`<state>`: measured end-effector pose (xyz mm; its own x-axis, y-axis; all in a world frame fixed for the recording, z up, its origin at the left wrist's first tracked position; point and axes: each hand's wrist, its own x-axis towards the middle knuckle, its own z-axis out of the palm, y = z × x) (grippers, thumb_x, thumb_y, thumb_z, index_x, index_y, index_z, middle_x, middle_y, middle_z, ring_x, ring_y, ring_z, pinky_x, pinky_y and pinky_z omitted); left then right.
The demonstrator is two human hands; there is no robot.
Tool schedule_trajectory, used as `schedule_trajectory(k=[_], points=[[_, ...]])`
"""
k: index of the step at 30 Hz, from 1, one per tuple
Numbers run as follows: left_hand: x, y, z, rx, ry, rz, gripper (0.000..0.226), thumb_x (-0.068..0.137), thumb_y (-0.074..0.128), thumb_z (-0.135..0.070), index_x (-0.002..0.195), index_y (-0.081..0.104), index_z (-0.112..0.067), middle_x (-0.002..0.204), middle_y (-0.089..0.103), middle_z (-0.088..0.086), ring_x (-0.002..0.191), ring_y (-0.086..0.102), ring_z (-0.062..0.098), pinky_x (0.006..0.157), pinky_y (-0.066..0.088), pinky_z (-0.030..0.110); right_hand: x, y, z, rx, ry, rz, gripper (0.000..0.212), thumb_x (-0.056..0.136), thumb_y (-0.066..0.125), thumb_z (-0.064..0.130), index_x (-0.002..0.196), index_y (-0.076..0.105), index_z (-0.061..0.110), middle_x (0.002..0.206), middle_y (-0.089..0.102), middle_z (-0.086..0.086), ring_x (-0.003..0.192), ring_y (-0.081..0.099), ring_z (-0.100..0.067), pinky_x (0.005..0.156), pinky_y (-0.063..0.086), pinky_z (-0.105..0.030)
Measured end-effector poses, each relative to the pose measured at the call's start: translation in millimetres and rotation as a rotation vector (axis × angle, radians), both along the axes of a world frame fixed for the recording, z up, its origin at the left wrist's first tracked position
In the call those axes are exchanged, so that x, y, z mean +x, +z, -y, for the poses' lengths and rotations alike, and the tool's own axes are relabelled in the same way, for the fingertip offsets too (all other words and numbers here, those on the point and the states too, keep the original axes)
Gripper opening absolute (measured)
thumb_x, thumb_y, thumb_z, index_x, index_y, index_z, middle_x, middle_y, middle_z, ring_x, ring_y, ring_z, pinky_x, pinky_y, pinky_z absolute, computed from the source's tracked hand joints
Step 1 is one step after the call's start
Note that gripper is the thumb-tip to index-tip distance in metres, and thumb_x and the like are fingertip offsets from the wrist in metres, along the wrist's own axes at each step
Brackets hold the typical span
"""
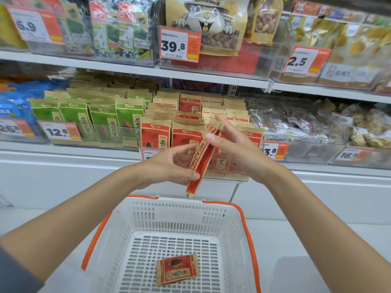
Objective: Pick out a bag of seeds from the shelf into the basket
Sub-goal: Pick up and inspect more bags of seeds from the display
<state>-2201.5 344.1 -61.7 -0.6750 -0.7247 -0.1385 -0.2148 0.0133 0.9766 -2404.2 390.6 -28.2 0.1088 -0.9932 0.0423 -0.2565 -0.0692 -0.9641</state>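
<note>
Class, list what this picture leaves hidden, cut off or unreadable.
Head view: held bag edge-on, front print unreadable.
Head view: price tag mostly behind left hand.
Head view: next tag, left part behind right hand.
Head view: basket, near rim cut off by bottom edge.

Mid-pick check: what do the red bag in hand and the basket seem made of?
The red bag looks like matte kraft paper: tan unprinted edges and ends; inner lining cannot be told. The basket looks white moulded plastic, slightly glossy, slotted walls and floor. Its orange handles look plastic too.
</note>
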Motion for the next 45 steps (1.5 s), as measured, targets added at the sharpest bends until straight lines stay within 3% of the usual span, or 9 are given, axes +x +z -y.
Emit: schedule_trajectory(k=[3, 6, 11, 14, 19, 28, 33, 39, 45], points=[[-2.3, 0.8, 2.5, -0.222, 0.096, 0.056, 0.09, 0.068, 0.085, -0.027, 0.145, 0.039, -0.035, 0.121, 0.061, -0.002, 0.107, 0.062, 0.0, 0.074, 0.05, 0.01, 4.5, 2.6, 3.5, -0.055, -0.086, 0.01, 0.053, 0.094, 0.066, 0.027, 0.143, 0.046, 0.023, 0.127, 0.065, 0.001, 0.111, 0.066, -0.01, 0.086, 0.058, -0.033], [-3.5, 2.5, 6.9, -0.267, 0.179, -0.021, 0.058, 0.079, 0.081, -0.017, 0.128, 0.054, -0.033, 0.107, 0.07, -0.011, 0.096, 0.066, -0.001, 0.071, 0.053, 0.013, 6.3, 9.1, 7.8, -0.112, -0.193, 0.016, 0.016, 0.099, 0.056, 0.011, 0.112, 0.059, 0.02, 0.099, 0.075, 0.004, 0.089, 0.073, -0.008, 0.075, 0.055, -0.028], [-5.4, 11.8, 13.4, -0.428, 0.278, -0.047, 0.031, 0.084, 0.077, -0.018, 0.112, 0.068, -0.024, 0.102, 0.075, -0.013, 0.09, 0.07, 0.001, 0.075, 0.057, 0.019, 7.1, 23.3, 9.9, -0.215, -0.202, 0.053, 0.049, 0.097, 0.057, 0.0, 0.131, 0.037, 0.03, 0.108, 0.071, -0.002, 0.088, 0.074, -0.014, 0.068, 0.057, -0.028], [-3.2, 26.0, 27.2, -0.54, 0.348, -0.023, 0.018, 0.094, 0.065, -0.028, 0.112, 0.068, -0.027, 0.102, 0.073, -0.015, 0.092, 0.068, 0.001, 0.077, 0.058, 0.024, 3.9, 45.0, 19.2, -0.391, -0.25, -0.054, 0.043, 0.095, 0.056, -0.006, 0.122, 0.044, 0.026, 0.112, 0.067, -0.008, 0.099, 0.069, -0.022, 0.077, 0.059, -0.036], [2.8, 46.1, 79.0, -0.724, 0.564, 0.189, 0.026, 0.098, 0.056, -0.02, 0.122, 0.064, -0.024, 0.114, 0.063, -0.009, 0.105, 0.059, 0.009, 0.094, 0.052, 0.034, -10.0, 89.3, 60.3, -0.56, -0.454, 0.047, 0.031, 0.096, 0.054, -0.003, 0.104, 0.045, 0.026, 0.103, 0.068, -0.001, 0.092, 0.07, -0.01, 0.074, 0.06, -0.031], [3.3, 38.0, 152.9, -0.824, 0.228, 0.768, 0.055, 0.104, 0.034, -0.049, 0.153, 0.034, -0.025, 0.157, 0.039, 0.004, 0.145, 0.033, 0.025, 0.119, 0.028, 0.048, 6.4, 69.1, 158.3, -0.518, -0.456, -0.199, 0.027, 0.096, 0.054, -0.003, 0.108, 0.045, 0.02, 0.107, 0.063, -0.006, 0.096, 0.065, -0.022, 0.085, 0.056, -0.047], [6.8, 31.0, 152.3, -0.868, 0.231, 0.757, 0.053, 0.104, 0.032, -0.05, 0.151, 0.038, -0.027, 0.153, 0.045, 0.001, 0.141, 0.039, 0.024, 0.118, 0.028, 0.046, 7.3, 45.4, 178.0, -0.472, -0.477, -0.196, 0.023, 0.096, 0.054, 0.0, 0.104, 0.048, 0.021, 0.103, 0.064, -0.01, 0.096, 0.065, -0.024, 0.085, 0.055, -0.052], [3.1, 45.6, 140.2, -0.935, 0.37, 0.358, 0.067, 0.095, 0.06, -0.044, 0.154, 0.031, -0.031, 0.156, 0.039, -0.01, 0.141, 0.036, 0.009, 0.121, 0.024, 0.041, 17.8, 65.7, 164.0, -0.695, -0.51, -0.209, 0.017, 0.095, 0.056, 0.001, 0.108, 0.047, 0.008, 0.088, 0.059, 0.008, 0.071, 0.059, 0.006, 0.063, 0.055, -0.022], [-22.0, 53.9, 124.8, -0.943, 0.413, 0.254, 0.109, 0.077, 0.068, -0.066, 0.158, 0.004, -0.033, 0.162, 0.022, -0.006, 0.143, 0.032, 0.018, 0.116, 0.033, 0.044, 38.5, 83.0, 139.0, -0.506, -0.476, 0.071, 0.031, 0.089, 0.06, 0.004, 0.105, 0.049, 0.028, 0.101, 0.066, 0.001, 0.092, 0.07, -0.019, 0.081, 0.059, -0.051]])
